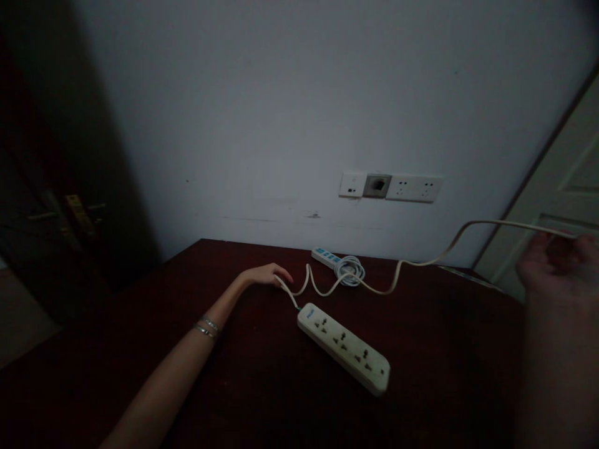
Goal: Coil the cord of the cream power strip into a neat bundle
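A white power strip (pixel 344 349) with several sockets lies at a slant on the dark reddish table. Its white cord (pixel 322 294) leaves the far left end, bends at my left hand, then runs in waves to the right and rises into the air. My left hand (pixel 266 274), with bracelets on the wrist, is closed around the cord close to the strip; its grip is partly hidden. Raised at the right edge, my right hand (pixel 559 262) is shut on the far part of the cord. That hand is blurred, and the cord's plug cannot be made out.
Behind the cord, a second, smaller power strip (pixel 325 256) lies near the wall with its coiled cable (pixel 350 270). Wall sockets (pixel 414 188) and a grey wall plate (pixel 377 186) sit above the table (pixel 224 374). A dark door with a handle (pixel 79 215) stands left, a pale panelled door (pixel 561 181) right.
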{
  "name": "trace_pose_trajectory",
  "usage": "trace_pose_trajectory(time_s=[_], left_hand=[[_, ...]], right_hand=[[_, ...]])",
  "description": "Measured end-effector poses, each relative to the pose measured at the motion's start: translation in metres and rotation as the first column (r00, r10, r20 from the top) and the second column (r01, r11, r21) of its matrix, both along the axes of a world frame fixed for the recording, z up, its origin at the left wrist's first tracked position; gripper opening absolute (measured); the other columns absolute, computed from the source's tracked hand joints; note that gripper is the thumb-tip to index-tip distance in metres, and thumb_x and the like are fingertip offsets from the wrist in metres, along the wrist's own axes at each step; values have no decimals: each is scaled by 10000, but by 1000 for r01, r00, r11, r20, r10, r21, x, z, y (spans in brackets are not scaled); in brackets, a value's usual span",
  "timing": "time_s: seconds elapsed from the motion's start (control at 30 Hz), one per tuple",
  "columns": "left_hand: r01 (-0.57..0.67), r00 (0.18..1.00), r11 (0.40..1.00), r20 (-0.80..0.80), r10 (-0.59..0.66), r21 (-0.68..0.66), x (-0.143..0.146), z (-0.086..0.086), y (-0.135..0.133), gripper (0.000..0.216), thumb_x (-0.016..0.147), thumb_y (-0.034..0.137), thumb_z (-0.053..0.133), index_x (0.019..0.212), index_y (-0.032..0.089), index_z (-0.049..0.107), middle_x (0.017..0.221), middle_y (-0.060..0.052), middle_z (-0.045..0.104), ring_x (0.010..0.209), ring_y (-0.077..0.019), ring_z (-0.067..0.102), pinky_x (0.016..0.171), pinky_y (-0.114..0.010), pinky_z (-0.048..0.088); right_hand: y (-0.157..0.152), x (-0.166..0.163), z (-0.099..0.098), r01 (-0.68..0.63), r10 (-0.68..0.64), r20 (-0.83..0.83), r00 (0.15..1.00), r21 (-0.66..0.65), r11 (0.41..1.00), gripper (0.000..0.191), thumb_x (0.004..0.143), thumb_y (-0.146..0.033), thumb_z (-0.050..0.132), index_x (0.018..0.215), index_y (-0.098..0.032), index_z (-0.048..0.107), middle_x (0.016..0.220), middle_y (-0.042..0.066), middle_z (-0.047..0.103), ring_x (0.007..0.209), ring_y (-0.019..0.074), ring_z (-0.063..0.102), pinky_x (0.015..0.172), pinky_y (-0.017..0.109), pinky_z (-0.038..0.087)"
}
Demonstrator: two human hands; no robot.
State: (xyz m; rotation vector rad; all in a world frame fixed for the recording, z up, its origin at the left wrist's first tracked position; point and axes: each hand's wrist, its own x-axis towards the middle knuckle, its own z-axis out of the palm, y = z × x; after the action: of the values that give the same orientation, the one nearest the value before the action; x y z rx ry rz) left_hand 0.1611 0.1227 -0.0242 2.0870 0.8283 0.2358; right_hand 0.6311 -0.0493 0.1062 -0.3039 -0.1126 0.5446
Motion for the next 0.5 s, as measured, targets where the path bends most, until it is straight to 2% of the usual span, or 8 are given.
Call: trace_pose_trajectory(time_s=[0.1,0.27,0.4,0.5], left_hand=[[76,991,997,-109,-74,14,-6,3,1,529,576,152,627,1101,207,599,1037,-15,642,937,-183,564,802,-257,408],[11,991,1000,-135,-10,9,-9,1,5,753,510,186,715,1228,201,487,1301,-76,478,1172,-222,436,953,-300,335],[-12,991,997,-131,2,-82,-17,0,7,795,459,139,721,1217,216,494,1295,-78,484,1186,-222,433,934,-289,356],[25,990,986,-132,-47,-167,-24,7,4,800,438,121,723,1201,236,512,1220,-53,547,1146,-211,467,881,-265,389]], right_hand=[[4,0,-1,25,-26,33,999,12,1000,228,867,-70,409,675,-126,518,655,-43,551,599,29,583,615,160,578],[12,-7,-3,-20,21,61,998,-16,1000,223,866,-88,410,684,-126,533,709,-28,567,609,39,588,590,165,571],[17,-20,-1,-70,74,60,995,-64,995,220,851,-77,425,667,-127,535,704,-32,562,591,37,577,605,165,559],[20,-32,3,-106,110,30,994,-99,989,208,848,-78,431,672,-125,531,686,-36,555,582,39,569,586,164,556]])
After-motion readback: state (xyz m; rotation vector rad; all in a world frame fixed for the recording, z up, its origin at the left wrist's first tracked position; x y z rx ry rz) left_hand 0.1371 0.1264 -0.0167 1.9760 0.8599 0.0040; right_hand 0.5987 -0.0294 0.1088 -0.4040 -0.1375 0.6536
